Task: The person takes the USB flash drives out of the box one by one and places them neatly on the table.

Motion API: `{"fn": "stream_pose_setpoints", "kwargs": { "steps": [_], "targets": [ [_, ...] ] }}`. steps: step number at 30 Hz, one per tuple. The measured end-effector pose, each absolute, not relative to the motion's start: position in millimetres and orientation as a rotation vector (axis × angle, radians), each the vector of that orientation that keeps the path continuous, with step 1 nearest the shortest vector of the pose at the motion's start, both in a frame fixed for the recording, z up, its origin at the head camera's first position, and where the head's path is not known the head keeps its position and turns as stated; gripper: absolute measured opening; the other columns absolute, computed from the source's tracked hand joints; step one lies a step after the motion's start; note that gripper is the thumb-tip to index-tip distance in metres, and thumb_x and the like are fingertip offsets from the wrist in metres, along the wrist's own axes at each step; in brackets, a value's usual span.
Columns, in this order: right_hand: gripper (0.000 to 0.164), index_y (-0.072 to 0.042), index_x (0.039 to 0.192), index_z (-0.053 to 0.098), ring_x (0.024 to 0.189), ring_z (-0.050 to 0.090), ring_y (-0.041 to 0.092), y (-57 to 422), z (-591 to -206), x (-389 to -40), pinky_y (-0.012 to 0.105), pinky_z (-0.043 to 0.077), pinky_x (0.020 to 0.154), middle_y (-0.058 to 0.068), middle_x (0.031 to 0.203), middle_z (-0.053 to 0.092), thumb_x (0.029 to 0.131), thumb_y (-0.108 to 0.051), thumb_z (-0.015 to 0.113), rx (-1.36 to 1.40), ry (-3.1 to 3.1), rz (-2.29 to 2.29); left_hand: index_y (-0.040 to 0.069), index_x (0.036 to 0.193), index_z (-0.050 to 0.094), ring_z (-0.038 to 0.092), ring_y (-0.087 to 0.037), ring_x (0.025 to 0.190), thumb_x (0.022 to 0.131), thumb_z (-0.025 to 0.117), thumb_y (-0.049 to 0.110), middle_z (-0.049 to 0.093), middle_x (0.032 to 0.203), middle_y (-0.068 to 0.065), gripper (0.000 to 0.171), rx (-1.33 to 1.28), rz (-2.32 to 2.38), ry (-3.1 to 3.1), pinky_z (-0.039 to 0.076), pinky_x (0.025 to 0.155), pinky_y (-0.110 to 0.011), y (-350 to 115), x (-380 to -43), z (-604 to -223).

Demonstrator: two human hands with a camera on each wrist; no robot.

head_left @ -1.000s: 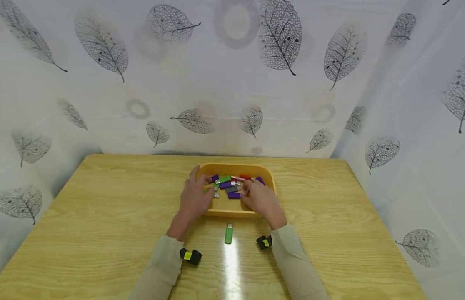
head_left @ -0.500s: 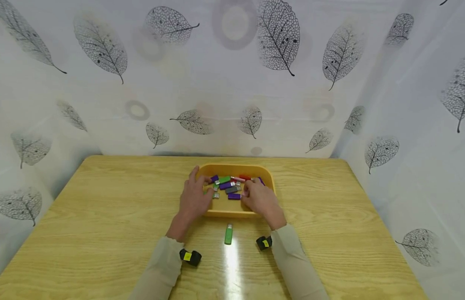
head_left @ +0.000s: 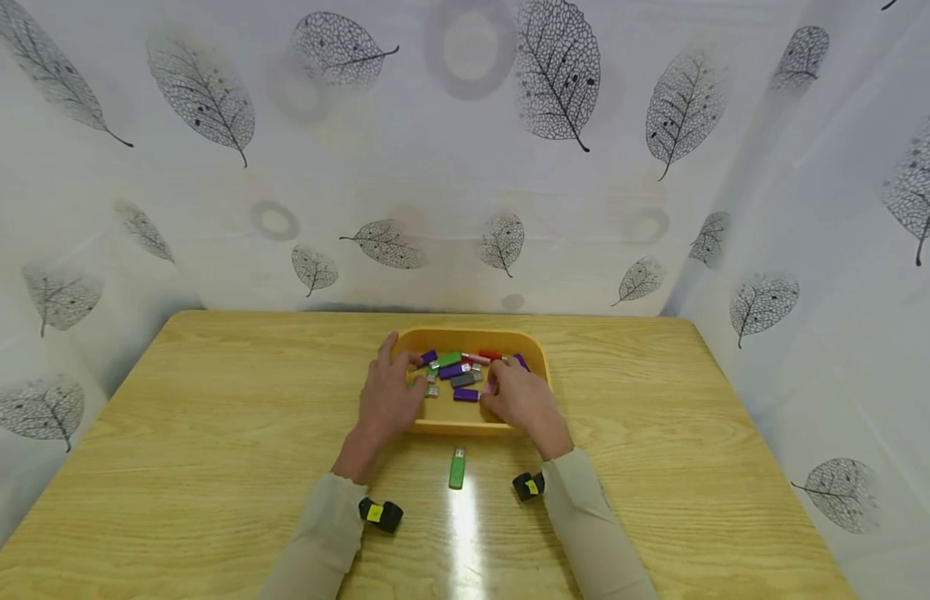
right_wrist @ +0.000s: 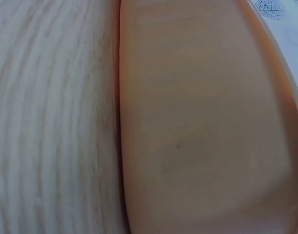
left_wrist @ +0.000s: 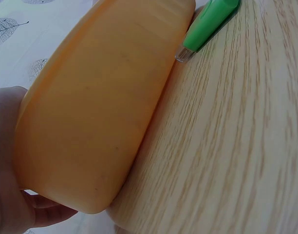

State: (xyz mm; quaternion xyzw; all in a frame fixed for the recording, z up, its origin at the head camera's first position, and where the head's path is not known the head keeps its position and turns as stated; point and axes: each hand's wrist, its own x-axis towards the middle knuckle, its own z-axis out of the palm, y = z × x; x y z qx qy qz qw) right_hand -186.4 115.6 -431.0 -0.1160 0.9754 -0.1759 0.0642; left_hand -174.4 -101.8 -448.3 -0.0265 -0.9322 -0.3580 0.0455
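Note:
A yellow-orange plastic bin (head_left: 476, 427) stands on the table with several USB sticks inside. My left hand (head_left: 388, 393) grips its left end, thumb inside; in the left wrist view, fingers (left_wrist: 51, 214) curl round the outside corner. Over the right side of the bin reaches my right hand (head_left: 523, 398), its fingertips pinching the end of a purple USB stick (head_left: 466, 396) low in the bin. Behind that lie a grey USB stick (head_left: 462, 380), another purple one (head_left: 451, 372) and a green one (head_left: 450, 359). The bin's wall (right_wrist: 202, 112) fills the right wrist view, hiding the fingertips there.
A single green USB stick (head_left: 457, 469) lies on the wooden table (head_left: 232, 433) in front of the bin, connector pointing towards it. A white curtain with leaf prints (head_left: 435, 167) hangs behind the table and along both sides.
The purple USB stick at my right fingertips has shifted slightly left and towards me. My right fingers moved a little with it; the left hand and the bin have stayed put.

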Motion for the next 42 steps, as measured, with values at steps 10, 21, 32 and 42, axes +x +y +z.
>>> {"fn": "stream_pose_setpoints", "kwargs": {
  "steps": [10, 21, 32, 42],
  "targets": [
    [0.019, -0.017, 0.092, 0.057, 0.075, 0.052, 0.016, 115, -432, -187, 0.030, 0.043, 0.061, -0.001, 0.093, 0.056, 0.086, -0.028, 0.071, -0.362, 2.933, -0.514, 0.009, 0.117, 0.063, 0.044, -0.042, 0.128, 0.091, 0.053, 0.026, 0.017, 0.164, -0.011, 0.033, -0.072, -1.098, -2.846, 0.048, 0.087, -0.058, -103, -174, -450],
    [0.019, -0.016, 0.097, 0.062, 0.079, 0.054, 0.017, 115, -431, -189, 0.031, 0.046, 0.064, 0.004, 0.103, 0.059, 0.089, -0.032, 0.069, -0.366, 2.922, -0.651, 0.009, 0.118, 0.063, 0.043, -0.042, 0.129, 0.092, 0.053, 0.027, 0.016, 0.164, -0.011, 0.033, -0.060, -1.098, -2.849, 0.048, 0.088, -0.058, -103, -173, -451],
    [0.035, -0.013, 0.115, 0.064, 0.081, 0.054, 0.016, 117, -421, -183, 0.033, 0.051, 0.075, 0.006, 0.121, 0.060, 0.088, -0.034, 0.069, -0.502, 2.939, -0.955, 0.009, 0.118, 0.063, 0.043, -0.043, 0.129, 0.092, 0.054, 0.026, 0.018, 0.164, -0.010, 0.032, -0.080, -1.112, -2.841, 0.050, 0.082, -0.055, -103, -173, -450],
    [0.050, -0.010, 0.127, 0.061, 0.104, 0.061, 0.025, 110, -390, -155, 0.037, 0.052, 0.085, 0.002, 0.119, 0.061, 0.082, -0.030, 0.073, -0.834, 2.734, -0.782, 0.008, 0.115, 0.063, 0.045, -0.044, 0.128, 0.092, 0.055, 0.024, 0.021, 0.163, -0.011, 0.030, -0.091, -1.075, -2.822, 0.050, 0.084, -0.059, -104, -174, -450]
  ]
}}
